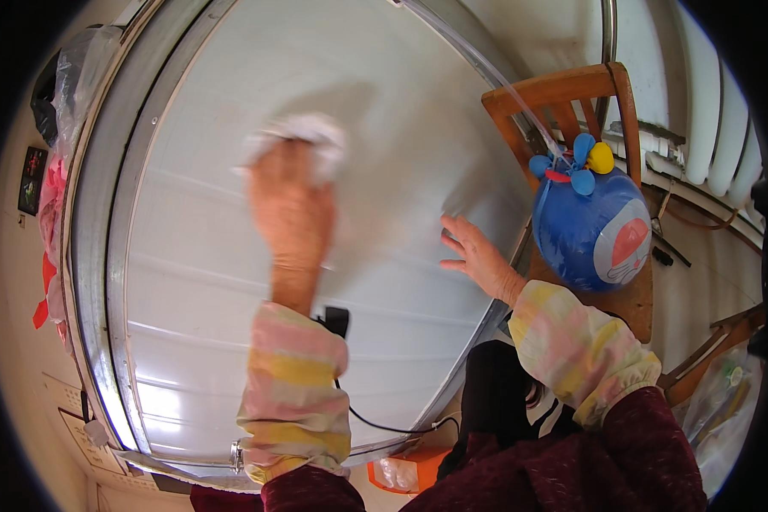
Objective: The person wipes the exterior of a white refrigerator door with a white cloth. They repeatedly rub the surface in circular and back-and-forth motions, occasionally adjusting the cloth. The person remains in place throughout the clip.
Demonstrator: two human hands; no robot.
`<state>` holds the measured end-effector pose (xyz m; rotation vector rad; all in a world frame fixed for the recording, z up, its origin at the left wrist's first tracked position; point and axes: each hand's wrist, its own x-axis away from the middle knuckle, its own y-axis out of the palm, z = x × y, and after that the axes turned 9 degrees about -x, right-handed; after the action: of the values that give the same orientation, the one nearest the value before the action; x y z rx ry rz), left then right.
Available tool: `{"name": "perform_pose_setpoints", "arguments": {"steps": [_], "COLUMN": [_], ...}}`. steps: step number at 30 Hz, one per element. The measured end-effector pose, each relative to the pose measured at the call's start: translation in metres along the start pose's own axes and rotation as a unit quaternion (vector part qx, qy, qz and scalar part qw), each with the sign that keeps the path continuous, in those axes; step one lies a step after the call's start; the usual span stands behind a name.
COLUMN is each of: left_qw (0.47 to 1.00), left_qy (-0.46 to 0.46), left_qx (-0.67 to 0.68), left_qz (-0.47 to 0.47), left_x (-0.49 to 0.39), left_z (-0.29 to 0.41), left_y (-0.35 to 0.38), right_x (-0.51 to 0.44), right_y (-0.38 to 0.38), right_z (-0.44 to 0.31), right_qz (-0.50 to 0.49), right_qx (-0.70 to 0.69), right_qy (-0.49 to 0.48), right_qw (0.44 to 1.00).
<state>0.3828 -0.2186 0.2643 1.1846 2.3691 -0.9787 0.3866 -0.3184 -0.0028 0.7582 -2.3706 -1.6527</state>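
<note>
My left hand [294, 198] is pressed palm-down over a crumpled white cloth [323, 137], both blurred, on a large glossy light grey panel [384, 249] with a metal frame. The hand hides part of the cloth. Near the panel's right side, my right hand [477, 256] is held with fingers apart and nothing in it. I cannot tell if its fingertips touch the panel. Checked pink and yellow sleeve covers are on both forearms. A black box-shaped device [336, 322] lies by my left wrist, with a black cable [384, 427] running below.
At the right, a blue balloon [569, 237] with a cartoon face rests on a wooden chair [640, 313]. A clear strip [486, 61] runs from it to the panel's top. A white radiator [720, 134] stands behind. Plastic bags [80, 77] line the left side. An orange container [422, 457] is below.
</note>
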Motion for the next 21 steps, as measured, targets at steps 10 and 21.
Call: {"name": "perform_pose_setpoints", "arguments": {"steps": [10, 21], "left_qw": [0.977, 0.392], "left_qy": [-0.113, -0.59], "left_qx": [0.173, 0.703], "left_qz": [0.048, -0.061], "left_x": [0.054, 0.21], "left_z": [-0.017, 0.115], "left_y": [-0.012, -0.007], "right_x": [0.0, -0.003], "right_y": [0.01, 0.023], "right_z": [0.0, 0.036], "right_qz": [0.027, 0.023], "right_qx": [0.255, 0.62], "right_qy": [-0.053, -0.304], "right_qw": [0.965, 0.723]}}
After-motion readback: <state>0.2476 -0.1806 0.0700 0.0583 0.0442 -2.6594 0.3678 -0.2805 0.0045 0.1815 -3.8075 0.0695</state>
